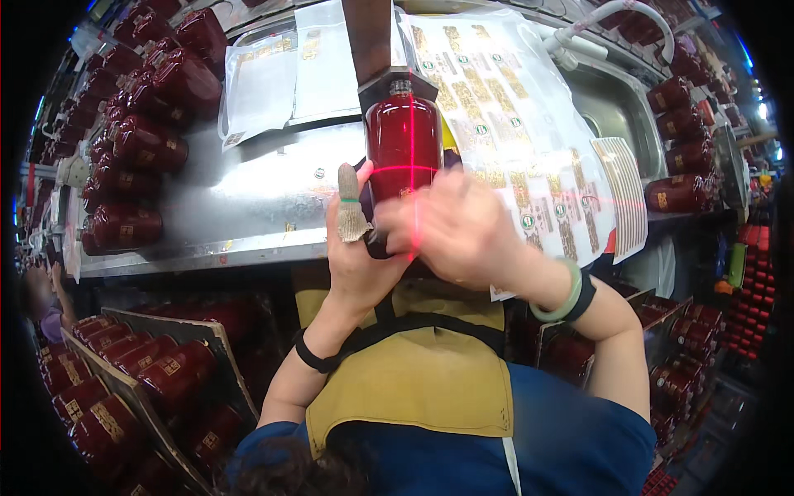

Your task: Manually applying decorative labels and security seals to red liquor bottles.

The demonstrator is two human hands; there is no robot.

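A dark red glass bottle (403, 136) lies in front of me, its clear threaded neck pointing away and resting at a dark angular holder. Red light lines cross on its surface. My left hand (356, 248) grips the lower left side of the bottle. A cloth finger cot (352, 211), banded with green, covers one of its digits, which points up along the glass. Over the bottle's near end is my right hand (459, 227), its fingers bent and smeared by motion. Whether these fingers hold anything cannot be made out. Both hands hide the bottle's base.
Sheets of gold decals (496, 91) lie to the right, beside a metal sink (616, 112) with a white faucet (571, 37). White sheets (294, 74) lie at the back left. Red bottles (124, 223) line the metal worktop's left; crates of bottles (174, 364) stand below.
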